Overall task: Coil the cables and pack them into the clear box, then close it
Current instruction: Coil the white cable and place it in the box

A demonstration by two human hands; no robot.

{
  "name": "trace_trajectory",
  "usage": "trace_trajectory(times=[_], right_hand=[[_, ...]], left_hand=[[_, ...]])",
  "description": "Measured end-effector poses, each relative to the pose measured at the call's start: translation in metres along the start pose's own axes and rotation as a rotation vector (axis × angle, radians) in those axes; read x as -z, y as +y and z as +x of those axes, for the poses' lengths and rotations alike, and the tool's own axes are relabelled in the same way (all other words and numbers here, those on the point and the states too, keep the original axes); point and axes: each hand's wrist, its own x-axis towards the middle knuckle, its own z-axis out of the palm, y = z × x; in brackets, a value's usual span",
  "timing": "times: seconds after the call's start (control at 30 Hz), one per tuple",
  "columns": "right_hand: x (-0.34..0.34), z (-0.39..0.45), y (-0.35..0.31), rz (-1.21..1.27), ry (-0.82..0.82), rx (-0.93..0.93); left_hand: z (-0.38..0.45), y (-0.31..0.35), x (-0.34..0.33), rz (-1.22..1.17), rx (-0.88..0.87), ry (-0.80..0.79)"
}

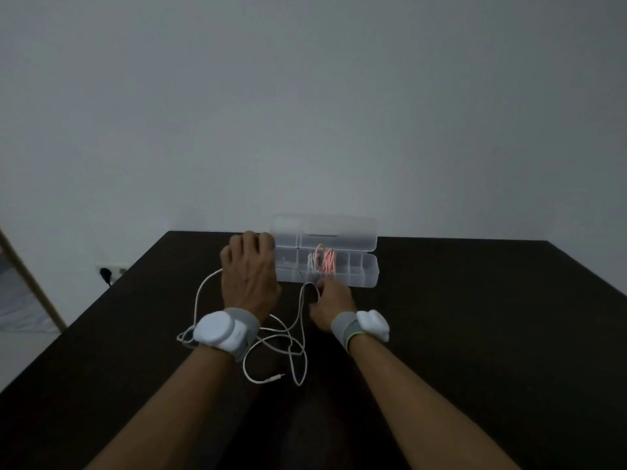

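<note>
Cable [298, 320] loose between hands, right hand [330, 305] pinching it near box [359, 276]

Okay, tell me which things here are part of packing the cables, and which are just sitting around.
Part of the job:
clear box, lid open
pink cable, coiled in the box
white cable, loose on the table
left hand at the box's end
right hand holding the white cable

Just there:
table
wall socket

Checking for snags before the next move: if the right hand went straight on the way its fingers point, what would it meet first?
Most likely the near wall of the clear box, right ahead of the right hand; depth is unclear.
</note>
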Motion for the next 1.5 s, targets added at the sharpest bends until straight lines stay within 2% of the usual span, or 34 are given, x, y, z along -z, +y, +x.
trace_trajectory(times=[0.07, 0.2, 0.23, 0.3, 0.37, 0.47, 0.53, 0.7, 0.77, 0.83, 0.97, 1.07, 1.1, 1.13, 1.2, 1.27, 1.3, 1.4, 1.43, 1.5], right_hand=[[-0.001, 0.003, 0.002, -0.05, 0.041, -0.047], [0.002, 0.011, 0.014, -0.189, -0.057, -0.024], [0.003, 0.012, 0.015, -0.208, -0.069, -0.014], [0.005, 0.011, 0.015, -0.218, -0.093, -0.012], [0.004, 0.011, 0.013, -0.165, -0.084, -0.018], [0.0, 0.013, 0.005, -0.009, -0.099, 0.037], [-0.003, 0.017, 0.003, 0.007, -0.074, 0.114], [0.01, 0.018, 0.0, 0.004, -0.042, 0.171], [0.02, 0.019, -0.007, -0.015, 0.016, 0.207], [0.032, 0.018, -0.021, -0.043, 0.042, 0.25], [0.046, 0.017, -0.046, -0.117, 0.081, 0.4], [0.051, 0.018, -0.055, -0.164, 0.173, 0.423], [0.053, 0.019, -0.058, -0.21, 0.203, 0.417], [0.056, 0.019, -0.061, -0.264, 0.219, 0.411], [0.063, 0.021, -0.068, -0.303, 0.184, 0.389], [0.072, 0.021, -0.076, -0.23, 0.135, 0.389], [0.076, 0.02, -0.079, -0.173, 0.131, 0.395], [0.085, 0.014, -0.082, -0.019, 0.182, 0.434], [0.086, 0.009, -0.082, 0.025, 0.178, 0.458], [0.083, -0.001, -0.079, 0.097, 0.153, 0.513]], left_hand=[[0.001, 0.008, 0.006, -0.051, -0.024, -0.152], [0.006, 0.01, 0.01, -0.275, 0.011, -0.725], [0.007, 0.007, 0.009, -0.375, 0.015, -0.819], [0.006, 0.003, 0.014, -0.579, 0.062, -0.884], [0.005, -0.001, 0.015, -0.613, 0.101, -0.903], [0.001, -0.004, 0.015, -0.49, 0.081, -0.927], [-0.004, -0.003, 0.015, -0.421, 0.067, -0.962], [-0.015, -0.006, 0.017, -0.205, 0.022, -1.096], [-0.016, -0.009, 0.017, -0.139, 0.039, -1.084], [-0.014, -0.01, 0.016, -0.214, 0.083, -0.982], [-0.001, 0.0, 0.018, -0.627, 0.251, -0.6], [0.004, 0.008, 0.028, -0.644, 0.303, -0.209], [0.005, 0.01, 0.034, -0.651, 0.264, -0.096], [0.007, 0.011, 0.039, -0.672, 0.2, -0.053], [0.011, 0.013, 0.044, -0.719, 0.088, -0.177], [0.014, 0.015, 0.044, -0.704, 0.099, -0.366], [0.016, 0.016, 0.043, -0.773, 0.169, -0.416], [0.022, 0.024, 0.046, -1.354, 0.576, -0.462], [0.025, 0.026, 0.047, -1.48, 0.663, -0.459], [0.032, 0.025, 0.047, -1.52, 0.731, -0.442]])
